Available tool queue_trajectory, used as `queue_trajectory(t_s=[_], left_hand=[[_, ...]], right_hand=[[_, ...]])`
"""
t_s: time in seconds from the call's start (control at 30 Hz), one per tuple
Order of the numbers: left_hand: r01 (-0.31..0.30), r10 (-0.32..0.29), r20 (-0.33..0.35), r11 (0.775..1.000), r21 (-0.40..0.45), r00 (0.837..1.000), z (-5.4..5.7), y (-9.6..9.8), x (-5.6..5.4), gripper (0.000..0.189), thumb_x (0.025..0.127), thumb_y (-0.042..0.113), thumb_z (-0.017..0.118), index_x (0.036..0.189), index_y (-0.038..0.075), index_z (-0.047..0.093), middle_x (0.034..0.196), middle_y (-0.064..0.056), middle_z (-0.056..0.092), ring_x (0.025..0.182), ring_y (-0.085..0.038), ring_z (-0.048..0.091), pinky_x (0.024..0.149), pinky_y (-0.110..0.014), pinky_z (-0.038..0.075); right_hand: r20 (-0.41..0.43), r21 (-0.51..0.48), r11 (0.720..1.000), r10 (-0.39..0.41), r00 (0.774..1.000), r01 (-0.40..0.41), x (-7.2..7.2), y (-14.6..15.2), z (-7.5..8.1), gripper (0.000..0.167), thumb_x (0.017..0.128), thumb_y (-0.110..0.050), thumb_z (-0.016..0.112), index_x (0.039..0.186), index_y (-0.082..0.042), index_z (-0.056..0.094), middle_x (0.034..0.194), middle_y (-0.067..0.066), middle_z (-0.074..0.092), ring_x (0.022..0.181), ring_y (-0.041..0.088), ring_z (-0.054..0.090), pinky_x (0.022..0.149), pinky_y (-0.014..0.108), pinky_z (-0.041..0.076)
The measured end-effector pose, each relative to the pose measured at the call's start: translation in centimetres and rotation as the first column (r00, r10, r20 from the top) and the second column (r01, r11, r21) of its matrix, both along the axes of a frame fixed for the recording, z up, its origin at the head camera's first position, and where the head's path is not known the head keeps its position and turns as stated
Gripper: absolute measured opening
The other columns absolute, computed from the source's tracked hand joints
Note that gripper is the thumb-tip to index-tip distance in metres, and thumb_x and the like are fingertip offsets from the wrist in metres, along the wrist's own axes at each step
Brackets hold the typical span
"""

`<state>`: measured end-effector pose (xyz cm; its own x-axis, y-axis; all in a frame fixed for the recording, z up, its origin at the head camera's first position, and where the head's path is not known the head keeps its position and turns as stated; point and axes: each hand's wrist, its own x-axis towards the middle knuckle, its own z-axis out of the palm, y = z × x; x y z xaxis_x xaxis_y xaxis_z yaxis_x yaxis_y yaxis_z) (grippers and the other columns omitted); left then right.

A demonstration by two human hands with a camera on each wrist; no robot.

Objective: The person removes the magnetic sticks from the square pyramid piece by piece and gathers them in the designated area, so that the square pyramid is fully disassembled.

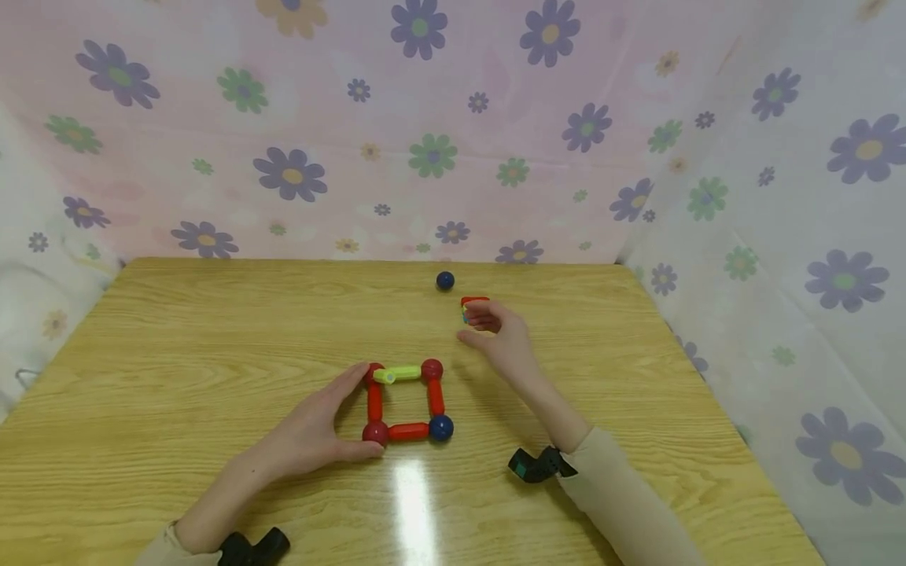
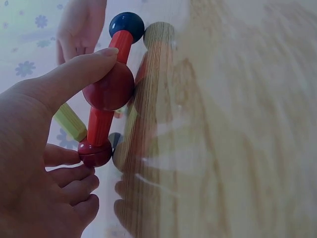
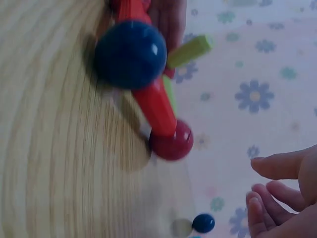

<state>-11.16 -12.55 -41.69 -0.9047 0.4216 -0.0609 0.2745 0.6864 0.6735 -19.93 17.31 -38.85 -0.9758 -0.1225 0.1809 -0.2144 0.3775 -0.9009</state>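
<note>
A square of magnetic sticks and balls lies on the wooden table. Its sides are red sticks and a yellow-green stick, with red balls and a dark blue ball at the corners. Another yellow-green stick rises from the far-left red ball. My left hand holds the square's left side, thumb on the near red ball, fingers at the far one. My right hand hovers past the square, thumb and fingers apart and holding nothing, beside a red stick it partly hides.
A loose dark blue ball sits near the table's back edge. Small yellow-green and blue pieces show beside the right fingers, mostly covered. Flowered cloth hangs behind and to the sides of the table. Each wrist wears a black camera.
</note>
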Motion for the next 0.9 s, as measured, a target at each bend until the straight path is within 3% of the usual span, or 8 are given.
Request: queue_trajectory(t_s=[0.2,0.43,0.63,0.9], left_hand=[[0.000,0.000,0.003,1.000,0.002,1.000,-0.1,0.0,-0.1,0.115,0.073,0.063,0.080,0.160,0.014,0.024,0.163,-0.013,0.030,0.146,-0.039,0.033,0.112,-0.061,0.036],[0.010,-0.010,0.009,1.000,0.020,1.000,-0.1,0.0,-0.2,0.115,0.073,0.064,0.080,0.160,0.014,0.023,0.163,-0.011,0.029,0.147,-0.038,0.032,0.112,-0.062,0.035],[0.012,-0.012,0.003,0.999,0.034,1.000,-0.1,-0.1,-0.2,0.115,0.073,0.064,0.080,0.160,0.014,0.024,0.162,-0.011,0.030,0.146,-0.038,0.034,0.111,-0.062,0.036],[0.016,-0.015,-0.002,0.999,0.039,1.000,-0.2,-0.2,-0.2,0.115,0.073,0.064,0.080,0.160,0.014,0.023,0.163,-0.011,0.030,0.145,-0.039,0.035,0.110,-0.062,0.038]], right_hand=[[0.067,-0.034,0.987,0.160,0.985,-0.158,2.0,-2.3,1.1,0.045,0.086,-0.003,0.077,0.129,-0.004,0.063,0.121,0.019,0.066,0.114,0.038,0.060,0.103,0.047,0.050],[0.088,-0.028,0.961,0.276,0.957,-0.275,3.8,-5.1,2.1,0.048,0.087,-0.009,0.078,0.132,-0.006,0.061,0.125,0.014,0.066,0.117,0.037,0.060,0.104,0.052,0.048],[0.072,-0.021,0.952,0.305,0.950,-0.304,4.3,-6.9,2.6,0.049,0.086,-0.008,0.079,0.132,-0.007,0.062,0.126,0.010,0.066,0.118,0.037,0.060,0.101,0.055,0.049],[0.111,0.008,0.951,0.306,0.945,-0.309,4.1,-8.3,0.7,0.048,0.087,-0.018,0.079,0.130,-0.004,0.062,0.127,0.013,0.065,0.115,0.034,0.061,0.103,0.048,0.049]])
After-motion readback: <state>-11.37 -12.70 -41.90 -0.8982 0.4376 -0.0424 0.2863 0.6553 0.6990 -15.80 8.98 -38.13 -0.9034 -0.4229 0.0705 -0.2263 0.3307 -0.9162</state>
